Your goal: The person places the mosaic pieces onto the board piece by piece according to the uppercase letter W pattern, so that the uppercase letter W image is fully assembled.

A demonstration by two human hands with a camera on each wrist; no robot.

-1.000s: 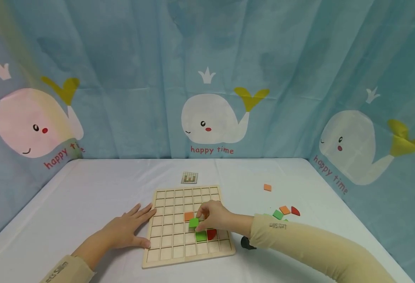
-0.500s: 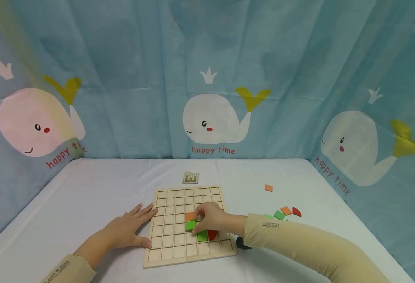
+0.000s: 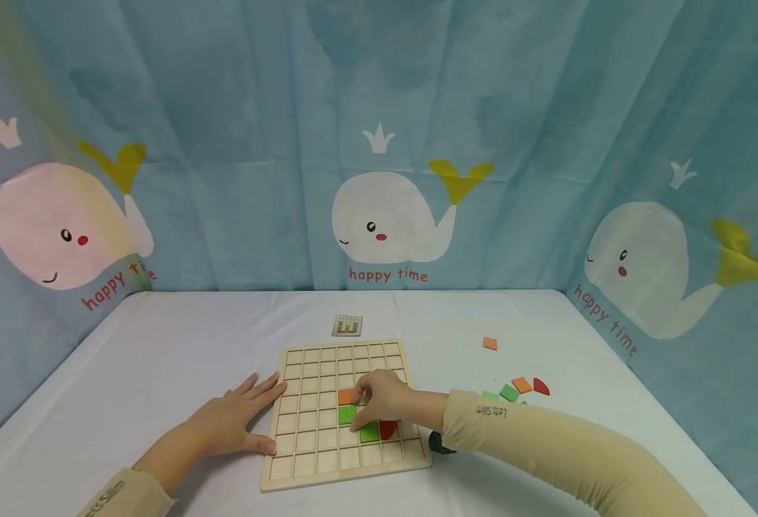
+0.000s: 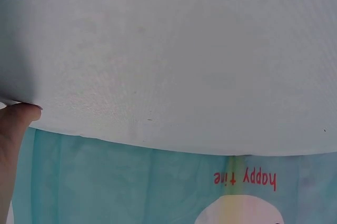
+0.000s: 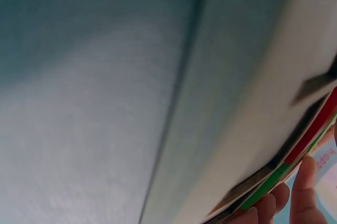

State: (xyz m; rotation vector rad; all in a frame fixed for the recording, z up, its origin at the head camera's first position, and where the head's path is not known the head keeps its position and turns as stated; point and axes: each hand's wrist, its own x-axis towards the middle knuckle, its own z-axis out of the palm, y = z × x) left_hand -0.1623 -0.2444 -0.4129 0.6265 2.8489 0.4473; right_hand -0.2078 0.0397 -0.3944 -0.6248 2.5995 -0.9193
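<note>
My left hand (image 3: 227, 420) lies with spread fingers along the left edge of a wooden grid board (image 3: 308, 438), fingertips and thumb touching its rim. Over the board, my right hand (image 3: 382, 398) has its thumb and index finger at the right side of a green square tile (image 3: 347, 414), which lies in a cell. Directly above that tile is an orange square tile (image 3: 345, 396). Another green square tile (image 3: 369, 431) and a red quarter-circle tile (image 3: 388, 429) sit side by side below my right hand, which partly covers them. In the left wrist view only my left thumb (image 4: 21, 116) shows.
Loose on the white table (image 3: 192, 345) at right are an orange tile (image 3: 490, 343), another orange tile (image 3: 521, 385), a green tile (image 3: 509, 393) and a red quarter-circle (image 3: 541, 386). Behind the board lies a small pattern card (image 3: 347, 325). A black object (image 3: 440, 443) is by my right sleeve.
My right hand has carried the green tile slightly left and lowered it into the cell under the orange tile. My left hand has stayed at the board's edge.
</note>
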